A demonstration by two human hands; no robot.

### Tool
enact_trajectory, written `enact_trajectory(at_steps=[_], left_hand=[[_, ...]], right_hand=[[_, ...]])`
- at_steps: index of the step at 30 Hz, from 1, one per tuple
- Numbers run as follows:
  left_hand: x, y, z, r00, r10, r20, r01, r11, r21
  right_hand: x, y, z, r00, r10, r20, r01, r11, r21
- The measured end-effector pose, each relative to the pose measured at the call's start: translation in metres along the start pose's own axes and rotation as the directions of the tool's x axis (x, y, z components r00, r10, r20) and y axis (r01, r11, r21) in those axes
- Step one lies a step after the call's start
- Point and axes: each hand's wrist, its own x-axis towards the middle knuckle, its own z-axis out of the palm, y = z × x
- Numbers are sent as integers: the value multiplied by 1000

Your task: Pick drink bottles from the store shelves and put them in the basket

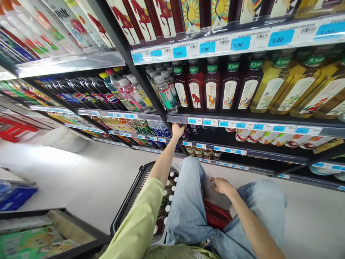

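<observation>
My left hand (178,130) reaches out on a green-sleeved arm to the edge of a lower shelf (242,126). Its fingers are curled beside a dark bottle (186,133), and what they grip is hidden. My right hand (221,185) rests on my jeans-clad knee (188,194) with its fingers loosely apart, holding nothing. Below my left arm a black basket (133,196) stands on the floor, filled with several capped bottles (167,201).
Shelves of drinks rise ahead: dark red tea bottles (211,88), yellow bottles (293,90), clear water bottles (165,93) and cola bottles (81,93), with blue price tags. A red object (217,216) lies under my legs. An open chest cabinet (40,233) sits lower left.
</observation>
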Motion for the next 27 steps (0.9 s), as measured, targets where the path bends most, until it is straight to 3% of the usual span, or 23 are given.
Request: enact_trajectory(at_steps=[3, 7, 11, 13, 15, 16, 17, 19, 20, 21, 22, 23, 25, 27], left_hand=[[-2, 2, 0, 999, -37, 18, 36, 999, 26], [-30, 9, 10, 995, -56, 82, 48, 994, 96], [-71, 22, 23, 941, 113, 319, -180, 966, 188], [-89, 33, 27, 924, 205, 324, -265, 952, 152], [-103, 49, 28, 935, 259, 243, -282, 957, 67], [-109, 59, 27, 945, 267, 188, -274, 962, 11], [-116, 69, 26, 954, 266, 137, -262, 964, -49], [-130, 87, 23, 966, 245, 76, -231, 959, -164], [-137, 94, 21, 970, 232, 70, -212, 953, -217], [-145, 99, 20, 971, 223, 84, -194, 943, -269], [-153, 102, 19, 969, 218, 115, -172, 932, -318], [-162, 102, 19, 966, 208, 154, -141, 923, -359], [-176, 98, 20, 965, 127, 230, -26, 917, -398], [-186, 90, 22, 955, -19, 296, 139, 911, -388]], right_hand=[[5, 1, 2, 1000, 7, 12, -7, 1000, 5], [8, 3, 4, 1000, 1, 8, -1, 1000, 25], [5, 7, 3, 999, 3, -34, -1, 999, 50], [4, 8, 2, 997, 8, -80, -3, 998, 63], [8, 7, 1, 974, 21, -225, 6, 993, 119], [10, 6, 0, 936, 34, -350, 25, 986, 165], [13, 5, -2, 866, 59, -497, 58, 975, 217], [18, 2, -6, 641, 149, -752, 139, 942, 306], [20, 0, -8, 539, 198, -818, 167, 927, 335], [21, -1, -10, 482, 235, -844, 182, 915, 359], [20, -2, -11, 482, 253, -839, 188, 905, 381], [19, -4, -11, 532, 250, -809, 185, 898, 400], [16, -9, -8, 689, 206, -695, 159, 893, 422], [15, -15, -5, 784, 176, -595, 125, 894, 430]])
